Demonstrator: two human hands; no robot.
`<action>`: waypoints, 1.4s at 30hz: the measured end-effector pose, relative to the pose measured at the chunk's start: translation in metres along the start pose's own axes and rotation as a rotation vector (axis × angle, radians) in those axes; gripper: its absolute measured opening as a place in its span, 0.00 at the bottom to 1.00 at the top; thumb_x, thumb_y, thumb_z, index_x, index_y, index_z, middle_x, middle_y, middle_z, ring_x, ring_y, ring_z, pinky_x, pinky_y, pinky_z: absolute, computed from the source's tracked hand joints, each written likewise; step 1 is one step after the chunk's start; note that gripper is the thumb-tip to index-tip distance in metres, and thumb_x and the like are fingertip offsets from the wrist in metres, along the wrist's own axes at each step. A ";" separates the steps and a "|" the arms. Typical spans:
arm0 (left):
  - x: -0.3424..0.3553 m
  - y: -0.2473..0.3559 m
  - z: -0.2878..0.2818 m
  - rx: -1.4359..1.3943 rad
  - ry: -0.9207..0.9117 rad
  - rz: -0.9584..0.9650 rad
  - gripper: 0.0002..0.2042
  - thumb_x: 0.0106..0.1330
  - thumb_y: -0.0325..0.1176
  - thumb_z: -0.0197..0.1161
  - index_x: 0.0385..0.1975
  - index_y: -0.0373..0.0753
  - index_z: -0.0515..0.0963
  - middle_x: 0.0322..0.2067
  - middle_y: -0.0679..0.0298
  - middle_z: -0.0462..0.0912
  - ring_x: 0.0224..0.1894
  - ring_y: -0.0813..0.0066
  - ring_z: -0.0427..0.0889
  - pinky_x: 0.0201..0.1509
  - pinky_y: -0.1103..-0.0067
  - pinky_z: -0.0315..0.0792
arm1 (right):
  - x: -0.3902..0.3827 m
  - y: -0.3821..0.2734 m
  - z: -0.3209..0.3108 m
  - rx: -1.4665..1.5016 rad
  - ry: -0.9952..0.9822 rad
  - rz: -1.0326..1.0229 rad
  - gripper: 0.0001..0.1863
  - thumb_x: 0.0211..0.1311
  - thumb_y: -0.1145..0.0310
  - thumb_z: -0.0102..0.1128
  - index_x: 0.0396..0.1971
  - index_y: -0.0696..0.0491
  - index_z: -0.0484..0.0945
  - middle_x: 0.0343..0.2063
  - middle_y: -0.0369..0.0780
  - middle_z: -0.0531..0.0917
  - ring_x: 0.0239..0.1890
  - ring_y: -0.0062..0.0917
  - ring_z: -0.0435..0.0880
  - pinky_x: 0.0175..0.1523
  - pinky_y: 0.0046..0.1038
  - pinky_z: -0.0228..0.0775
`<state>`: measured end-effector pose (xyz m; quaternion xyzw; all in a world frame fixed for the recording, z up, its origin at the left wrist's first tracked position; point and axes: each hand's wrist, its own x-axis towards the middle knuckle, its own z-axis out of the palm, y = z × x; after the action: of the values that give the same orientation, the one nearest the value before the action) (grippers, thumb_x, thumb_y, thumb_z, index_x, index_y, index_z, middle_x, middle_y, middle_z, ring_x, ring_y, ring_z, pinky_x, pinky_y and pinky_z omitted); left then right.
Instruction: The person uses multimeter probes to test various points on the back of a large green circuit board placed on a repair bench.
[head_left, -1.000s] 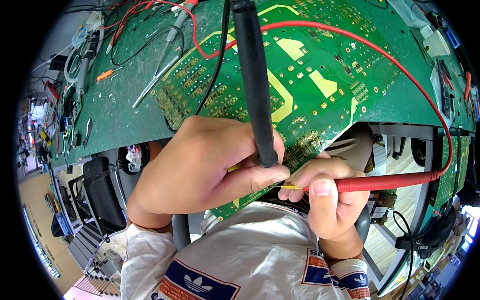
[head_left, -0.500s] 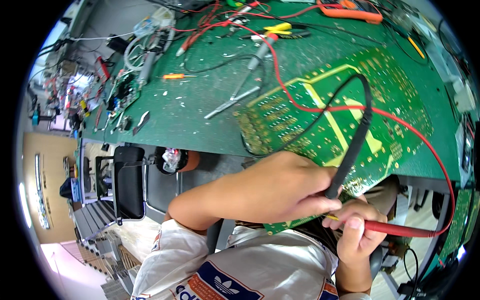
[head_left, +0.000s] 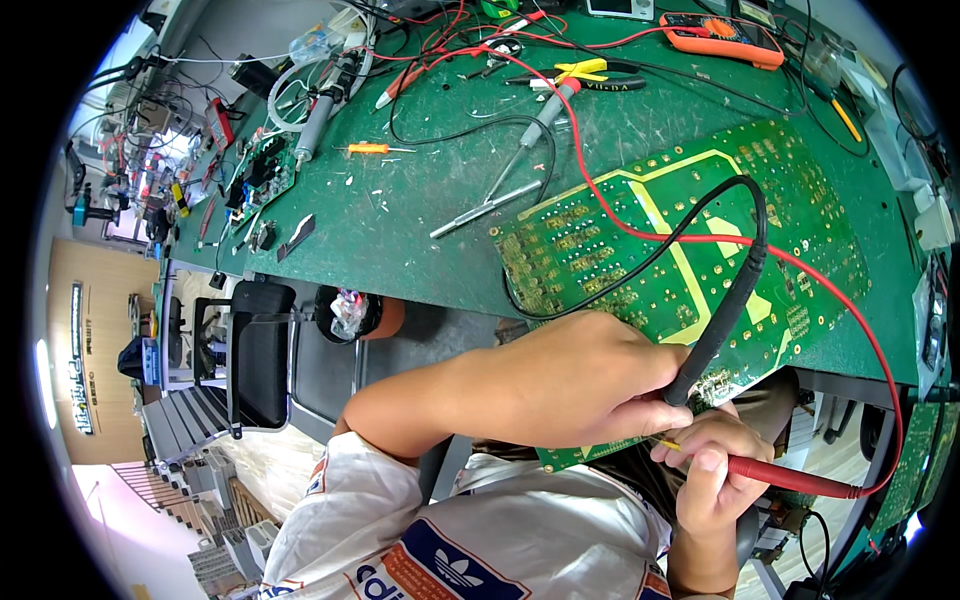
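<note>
A large green circuit board with bare yellowish traces lies tilted over the table's front edge, its near corner reaching my lap. My left hand is closed round a black multimeter probe, whose tip is hidden behind the fingers. Lower and to the right, my right hand grips a red multimeter probe between thumb and fingers. The red probe's thin yellowish tip points left, close under the left hand near the board's lower edge. Whether either tip touches the board cannot be made out.
Both test leads loop across the board. At the back stand an orange multimeter and yellow-black pliers. A grey-red screwdriver, a silver metal tool and an orange screwdriver lie farther left. A bin and a chair stand below.
The whole view has shifted a little, so the table and board sit slightly lower and farther right. Both hands keep their probes in nearly the same pose.
</note>
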<state>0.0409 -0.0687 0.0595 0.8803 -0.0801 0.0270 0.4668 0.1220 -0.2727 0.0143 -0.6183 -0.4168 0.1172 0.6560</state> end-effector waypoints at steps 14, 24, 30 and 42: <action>-0.001 0.003 -0.002 -0.043 0.043 -0.027 0.10 0.64 0.33 0.73 0.39 0.38 0.80 0.23 0.62 0.80 0.24 0.63 0.81 0.29 0.71 0.73 | -0.008 -0.003 0.009 0.304 0.142 0.153 0.15 0.76 0.70 0.47 0.30 0.63 0.75 0.19 0.44 0.82 0.20 0.26 0.83 0.30 0.25 0.76; -0.002 0.007 0.001 -0.057 0.121 -0.110 0.09 0.57 0.31 0.76 0.31 0.37 0.82 0.24 0.64 0.82 0.23 0.72 0.80 0.28 0.78 0.69 | -0.010 0.011 -0.004 0.220 0.041 0.098 0.07 0.70 0.74 0.58 0.33 0.60 0.79 0.22 0.41 0.86 0.20 0.22 0.82 0.29 0.24 0.72; 0.001 0.010 0.002 -0.058 0.109 -0.137 0.09 0.60 0.33 0.75 0.30 0.37 0.83 0.22 0.66 0.81 0.19 0.78 0.75 0.23 0.80 0.62 | -0.010 0.007 -0.004 0.269 0.046 0.124 0.06 0.70 0.74 0.60 0.33 0.59 0.80 0.23 0.40 0.85 0.23 0.22 0.81 0.30 0.24 0.73; -0.003 0.008 0.003 -0.057 0.156 -0.117 0.10 0.60 0.35 0.76 0.30 0.37 0.83 0.21 0.67 0.81 0.19 0.79 0.73 0.23 0.80 0.61 | -0.003 0.008 -0.006 0.139 -0.032 0.078 0.04 0.68 0.74 0.61 0.32 0.58 0.80 0.22 0.37 0.86 0.21 0.22 0.81 0.30 0.24 0.72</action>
<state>0.0366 -0.0752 0.0637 0.8651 0.0074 0.0661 0.4971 0.1273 -0.2775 0.0069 -0.5850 -0.3934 0.1814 0.6856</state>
